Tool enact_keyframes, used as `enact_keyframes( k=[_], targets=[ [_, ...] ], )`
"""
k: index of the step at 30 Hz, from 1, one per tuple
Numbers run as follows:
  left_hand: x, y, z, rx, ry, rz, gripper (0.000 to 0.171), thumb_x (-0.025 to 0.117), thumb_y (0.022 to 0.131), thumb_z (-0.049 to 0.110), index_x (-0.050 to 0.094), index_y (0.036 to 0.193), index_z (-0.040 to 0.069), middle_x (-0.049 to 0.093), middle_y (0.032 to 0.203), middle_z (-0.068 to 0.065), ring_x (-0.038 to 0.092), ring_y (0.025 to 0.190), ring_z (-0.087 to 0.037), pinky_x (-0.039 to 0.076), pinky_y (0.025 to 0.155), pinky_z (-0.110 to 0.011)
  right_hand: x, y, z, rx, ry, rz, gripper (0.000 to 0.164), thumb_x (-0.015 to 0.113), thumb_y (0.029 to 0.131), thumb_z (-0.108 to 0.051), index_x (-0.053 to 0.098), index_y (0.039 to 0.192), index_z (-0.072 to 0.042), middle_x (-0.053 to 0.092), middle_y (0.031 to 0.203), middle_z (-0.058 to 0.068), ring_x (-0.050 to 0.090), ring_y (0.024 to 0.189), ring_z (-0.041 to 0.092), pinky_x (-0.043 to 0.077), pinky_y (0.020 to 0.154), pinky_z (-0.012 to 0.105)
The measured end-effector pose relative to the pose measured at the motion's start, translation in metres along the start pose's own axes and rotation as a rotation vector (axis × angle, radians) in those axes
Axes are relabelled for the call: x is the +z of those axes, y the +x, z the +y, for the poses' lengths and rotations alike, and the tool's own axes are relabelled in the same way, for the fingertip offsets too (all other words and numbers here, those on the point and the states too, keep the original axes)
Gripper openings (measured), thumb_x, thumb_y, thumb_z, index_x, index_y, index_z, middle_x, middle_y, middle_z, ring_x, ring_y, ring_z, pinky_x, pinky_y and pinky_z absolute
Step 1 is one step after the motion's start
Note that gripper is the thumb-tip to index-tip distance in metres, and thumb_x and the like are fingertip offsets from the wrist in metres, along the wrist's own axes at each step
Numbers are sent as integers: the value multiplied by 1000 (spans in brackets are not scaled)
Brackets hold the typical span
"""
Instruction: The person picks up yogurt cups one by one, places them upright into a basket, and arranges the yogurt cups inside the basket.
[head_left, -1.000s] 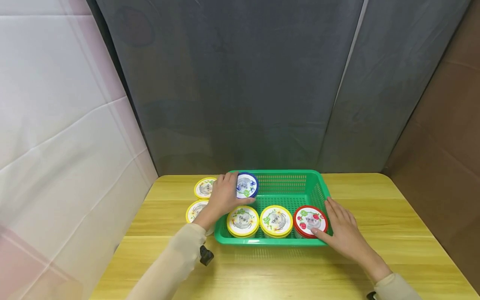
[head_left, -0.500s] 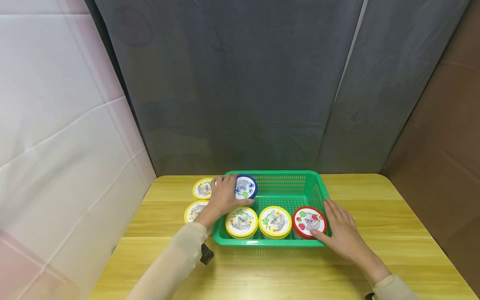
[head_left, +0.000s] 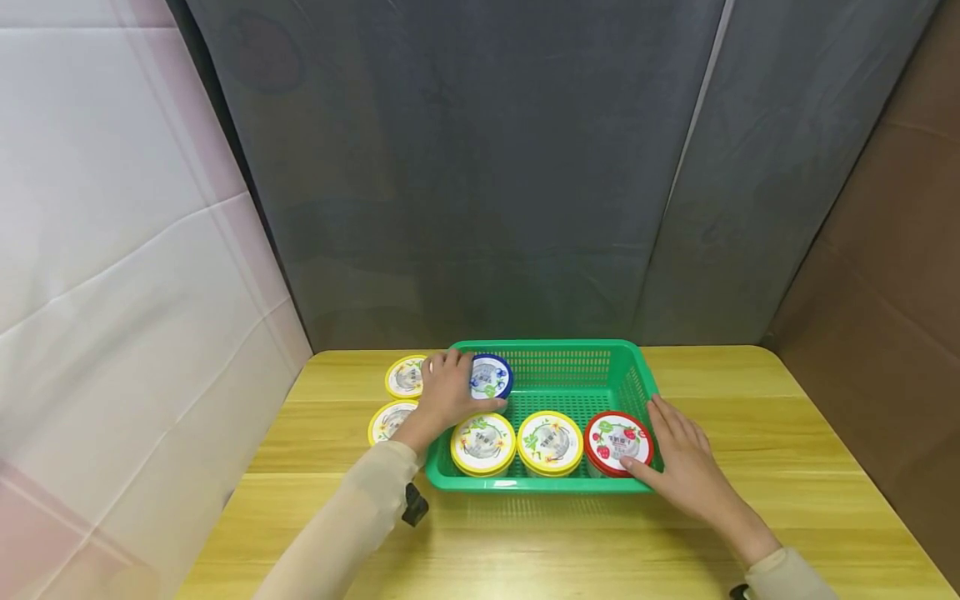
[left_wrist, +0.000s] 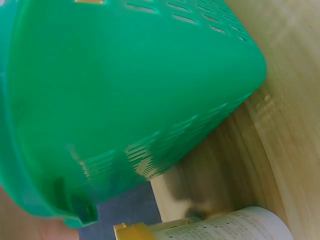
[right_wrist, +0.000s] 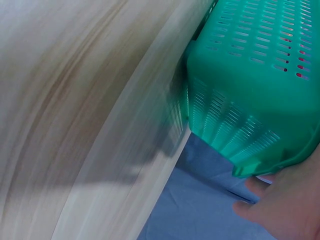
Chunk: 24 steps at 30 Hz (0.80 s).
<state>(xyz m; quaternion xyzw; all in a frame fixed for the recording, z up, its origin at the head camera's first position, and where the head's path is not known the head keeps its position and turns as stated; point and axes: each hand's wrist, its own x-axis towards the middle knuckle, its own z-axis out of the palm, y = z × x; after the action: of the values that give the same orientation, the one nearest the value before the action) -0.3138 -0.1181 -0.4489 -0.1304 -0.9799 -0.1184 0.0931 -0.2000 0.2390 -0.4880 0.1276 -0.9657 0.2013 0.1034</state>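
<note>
My left hand (head_left: 447, 390) holds a blue-lidded tub (head_left: 491, 379) with blueberries on its label, inside the back left corner of the green plastic basket (head_left: 547, 486). Its thumb lies along the tub's near edge, the fingers round the far left side. At the basket's right end, my right hand (head_left: 688, 471) rests with fairly straight fingers along the rim and the thumb tip over the red-lidded strawberry tub (head_left: 617, 442). Two yellow-lidded tubs (head_left: 551, 442) fill the rest of the front row. Only the basket's outer wall (left_wrist: 125, 95) dominates the left wrist view; the blue-lidded tub is hidden there.
Two more yellow-lidded tubs (head_left: 392, 421) stand on the wooden table (head_left: 525, 550) left of the basket, partly behind the left hand and arm. A dark fabric wall (head_left: 480, 183) rises beyond the table's back edge, with side panels left and right.
The blue-lidded tub in my left hand has sunk slightly lower into the basket's back left corner. The right hand stays at the right rim.
</note>
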Motion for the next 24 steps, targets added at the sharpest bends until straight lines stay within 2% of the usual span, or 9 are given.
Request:
enact_keyframes(
  k=[7, 15, 24],
  targets=[
    [3, 1, 2, -28, 17, -11, 103, 76, 67, 72, 49, 140, 5, 49, 139, -17, 38, 133, -40, 14, 117, -70, 0, 0, 0, -3, 2, 8, 99, 65, 88, -59, 26, 154, 4, 24, 162, 22, 26, 146, 44, 22, 113, 68],
    [2, 0, 5, -50, 38, -13, 103, 75, 67, 73, 51, 137, 1, 49, 137, -20, 38, 134, -40, 16, 116, -70, -1, -1, -1, -1, 10, 13, 99, 65, 88, -58, 25, 154, 3, 24, 162, 21, 26, 145, 44, 22, 112, 67],
    [3, 2, 8, -78, 62, -73, 105, 71, 70, 75, 48, 140, 1, 44, 141, -22, 32, 139, -42, 12, 118, -71, 2, -1, 1, -8, 8, 25, 98, 65, 88, -58, 25, 154, 3, 24, 162, 20, 27, 145, 43, 23, 113, 66]
  ],
)
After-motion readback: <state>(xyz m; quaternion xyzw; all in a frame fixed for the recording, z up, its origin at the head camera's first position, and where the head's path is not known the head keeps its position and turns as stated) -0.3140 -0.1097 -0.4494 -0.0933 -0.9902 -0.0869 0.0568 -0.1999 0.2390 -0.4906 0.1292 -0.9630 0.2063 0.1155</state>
